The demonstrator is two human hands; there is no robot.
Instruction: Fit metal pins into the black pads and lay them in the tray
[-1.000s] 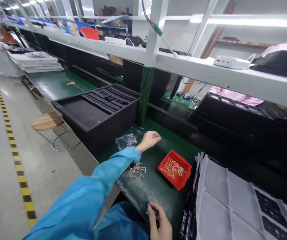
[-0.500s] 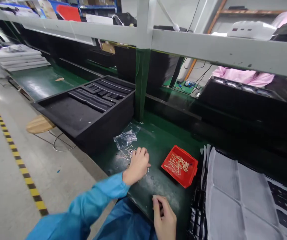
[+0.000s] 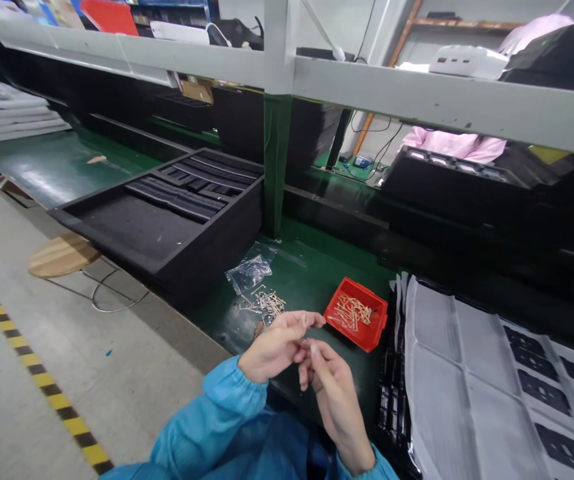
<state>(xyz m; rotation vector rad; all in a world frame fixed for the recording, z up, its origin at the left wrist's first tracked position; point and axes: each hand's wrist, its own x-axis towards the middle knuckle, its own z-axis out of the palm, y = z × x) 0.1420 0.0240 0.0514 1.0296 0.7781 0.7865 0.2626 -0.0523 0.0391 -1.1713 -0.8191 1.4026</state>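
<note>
My left hand (image 3: 277, 341) and my right hand (image 3: 335, 390) meet above the front edge of the green bench. Their fingertips come together, and both are bent in a pinch; whatever small thing is between them is too small to make out. Just beyond my left hand lies a loose pile of small, thin pale and metallic pieces (image 3: 270, 305). A red plastic tray (image 3: 377, 331) stands past my right hand, with thin cream-coloured pieces (image 3: 351, 311) heaped in it. Behind the pile is a clear plastic bag (image 3: 251, 270), lying flat.
To the left stands a large black box (image 3: 207, 250) with rows of ribbed black parts. Grey sheet-covered black panels (image 3: 437, 347) are stacked at the right. A green and white post (image 3: 277, 167) rises from the bench. A wooden stool (image 3: 61, 255) is by the aisle. Someone in pink sits opposite.
My left hand has left the pile and moved right, meeting my right hand. The right hand has risen and turned inward. The view has shifted slightly.
</note>
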